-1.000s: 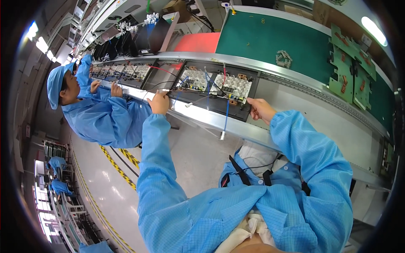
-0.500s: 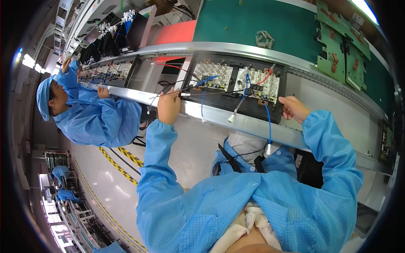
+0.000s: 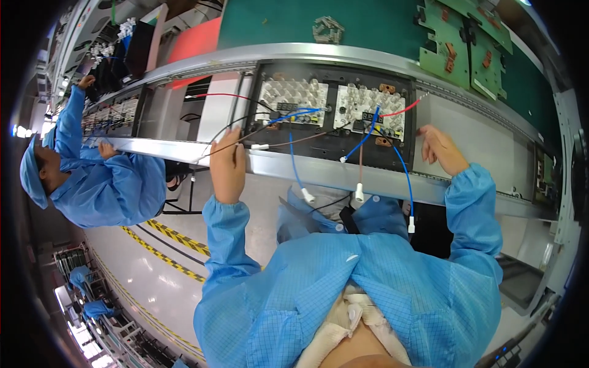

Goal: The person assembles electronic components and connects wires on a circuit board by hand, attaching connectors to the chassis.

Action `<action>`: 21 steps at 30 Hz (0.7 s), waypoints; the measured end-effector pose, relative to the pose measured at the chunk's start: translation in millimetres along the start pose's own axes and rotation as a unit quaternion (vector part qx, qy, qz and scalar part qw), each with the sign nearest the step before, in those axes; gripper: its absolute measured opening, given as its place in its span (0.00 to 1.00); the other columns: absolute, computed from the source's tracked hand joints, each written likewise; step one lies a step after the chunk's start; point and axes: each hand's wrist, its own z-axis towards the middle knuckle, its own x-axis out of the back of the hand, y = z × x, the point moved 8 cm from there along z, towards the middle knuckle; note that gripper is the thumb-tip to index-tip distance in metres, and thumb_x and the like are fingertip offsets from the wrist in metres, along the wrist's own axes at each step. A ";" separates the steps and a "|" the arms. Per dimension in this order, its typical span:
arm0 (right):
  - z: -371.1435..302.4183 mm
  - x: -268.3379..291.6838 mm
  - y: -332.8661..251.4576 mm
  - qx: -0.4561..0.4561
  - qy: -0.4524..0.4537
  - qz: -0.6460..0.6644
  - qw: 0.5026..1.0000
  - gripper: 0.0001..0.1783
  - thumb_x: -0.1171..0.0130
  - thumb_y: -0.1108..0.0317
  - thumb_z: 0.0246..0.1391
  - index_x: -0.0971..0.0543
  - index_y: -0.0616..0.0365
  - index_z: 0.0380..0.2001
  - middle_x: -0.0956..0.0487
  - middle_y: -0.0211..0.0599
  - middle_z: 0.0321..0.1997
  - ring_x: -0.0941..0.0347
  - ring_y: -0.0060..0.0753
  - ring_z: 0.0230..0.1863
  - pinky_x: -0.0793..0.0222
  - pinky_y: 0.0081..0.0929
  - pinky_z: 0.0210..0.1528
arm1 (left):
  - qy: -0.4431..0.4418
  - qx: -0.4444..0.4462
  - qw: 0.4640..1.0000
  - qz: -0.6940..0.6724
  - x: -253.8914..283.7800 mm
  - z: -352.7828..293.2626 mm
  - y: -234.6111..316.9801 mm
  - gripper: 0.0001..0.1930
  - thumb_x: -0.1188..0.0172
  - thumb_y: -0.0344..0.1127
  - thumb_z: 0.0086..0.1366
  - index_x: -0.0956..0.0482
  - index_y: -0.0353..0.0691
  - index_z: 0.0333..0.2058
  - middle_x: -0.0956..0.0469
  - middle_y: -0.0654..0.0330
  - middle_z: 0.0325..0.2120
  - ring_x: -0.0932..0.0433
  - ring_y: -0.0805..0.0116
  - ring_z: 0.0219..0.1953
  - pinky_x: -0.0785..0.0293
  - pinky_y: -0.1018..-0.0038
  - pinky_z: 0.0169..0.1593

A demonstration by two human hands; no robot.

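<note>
While the black tray (image 3: 334, 132) with its two pale circuit boards (image 3: 331, 104) sits on the conveyor rail (image 3: 319, 172), the left hand (image 3: 227, 165) rests at its left edge, grip pinched on thin dark wires (image 3: 242, 126). At the tray's right edge, the right hand (image 3: 442, 150) curls loosely near a red wire (image 3: 402, 109); whether it pinches anything I cannot tell. Blue leads (image 3: 294, 165) dangle over the rail. A co-worker (image 3: 98, 184) leans in on the left.
</note>
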 end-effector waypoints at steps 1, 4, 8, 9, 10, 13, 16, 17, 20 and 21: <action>-15.7 -1.4 -6.0 -0.008 0.005 -0.001 1.000 0.16 0.57 0.57 0.62 0.29 0.59 0.41 0.27 0.32 0.23 0.32 0.20 0.22 0.36 0.18 0.26 | 0.010 0.034 0.997 -0.064 7.0 -5.2 3.0 0.17 0.55 0.21 0.59 0.28 0.33 0.48 0.27 0.50 0.46 0.26 0.63 0.36 0.34 0.73 0.47; -60.1 5.8 -54.6 0.133 0.122 -0.108 0.978 0.14 0.57 0.66 0.59 0.29 0.62 0.45 0.28 0.32 0.24 0.33 0.22 0.26 0.37 0.18 0.32 | 0.095 -0.002 0.992 -0.078 30.2 -28.0 15.7 0.15 0.51 0.20 0.59 0.27 0.33 0.46 0.27 0.53 0.45 0.29 0.73 0.35 0.34 0.79 0.40; -89.6 -15.7 -74.7 0.188 0.187 -0.203 0.943 0.14 0.55 0.72 0.55 0.28 0.62 0.45 0.28 0.34 0.30 0.33 0.27 0.34 0.37 0.23 0.40 | 0.101 0.005 0.983 -0.153 36.2 -31.8 31.3 0.10 0.49 0.24 0.61 0.26 0.34 0.42 0.24 0.54 0.37 0.27 0.70 0.35 0.33 0.77 0.40; -93.3 -20.5 -78.2 0.220 0.211 -0.218 0.927 0.14 0.55 0.73 0.55 0.28 0.62 0.44 0.28 0.36 0.33 0.33 0.29 0.36 0.37 0.25 0.42 | 0.072 0.015 0.982 -0.173 31.2 -24.9 39.3 0.10 0.48 0.24 0.61 0.26 0.34 0.42 0.23 0.55 0.34 0.26 0.69 0.35 0.33 0.76 0.41; -91.1 -26.2 -71.7 0.219 0.212 -0.217 0.927 0.14 0.55 0.73 0.55 0.28 0.62 0.44 0.28 0.36 0.33 0.33 0.29 0.36 0.37 0.25 0.42 | 0.068 0.005 0.978 -0.198 25.3 -20.6 42.9 0.13 0.50 0.25 0.62 0.30 0.34 0.47 0.22 0.56 0.30 0.24 0.69 0.33 0.32 0.76 0.42; -92.5 -38.9 -60.6 0.249 0.251 -0.238 0.904 0.15 0.56 0.72 0.56 0.28 0.62 0.44 0.28 0.38 0.35 0.33 0.32 0.38 0.37 0.25 0.43 | 0.063 -0.045 0.955 -0.286 25.0 -5.5 71.5 0.16 0.49 0.22 0.61 0.34 0.31 0.49 0.23 0.55 0.29 0.25 0.71 0.31 0.32 0.78 0.39; -91.2 -48.0 -58.5 0.274 0.272 -0.212 0.898 0.17 0.57 0.70 0.57 0.29 0.63 0.47 0.28 0.39 0.36 0.33 0.31 0.38 0.37 0.26 0.44 | 0.046 -0.035 0.928 -0.369 20.3 6.5 81.0 0.17 0.50 0.24 0.62 0.36 0.31 0.50 0.23 0.54 0.28 0.24 0.71 0.32 0.31 0.77 0.41; -90.2 -45.9 -58.1 0.273 0.287 -0.175 0.901 0.18 0.58 0.68 0.58 0.30 0.63 0.50 0.28 0.38 0.36 0.33 0.30 0.38 0.37 0.25 0.44 | 0.044 -0.031 0.912 -0.407 22.7 13.4 87.0 0.17 0.51 0.24 0.62 0.36 0.31 0.50 0.23 0.54 0.27 0.24 0.70 0.32 0.30 0.76 0.42; -85.8 -42.8 -47.4 0.259 0.306 -0.107 0.910 0.21 0.59 0.66 0.59 0.34 0.62 0.54 0.28 0.37 0.37 0.33 0.28 0.39 0.37 0.25 0.45 | 0.028 -0.081 0.911 -0.404 30.2 29.6 98.9 0.12 0.50 0.18 0.59 0.29 0.31 0.43 0.23 0.53 0.27 0.23 0.69 0.31 0.29 0.76 0.39; -83.2 -41.2 -42.3 0.247 0.306 -0.077 0.916 0.23 0.60 0.65 0.60 0.36 0.62 0.56 0.28 0.36 0.37 0.33 0.26 0.39 0.37 0.25 0.46 | 0.010 -0.117 0.918 -0.380 33.2 32.6 107.4 0.11 0.49 0.16 0.57 0.26 0.31 0.39 0.23 0.53 0.27 0.23 0.69 0.31 0.28 0.76 0.37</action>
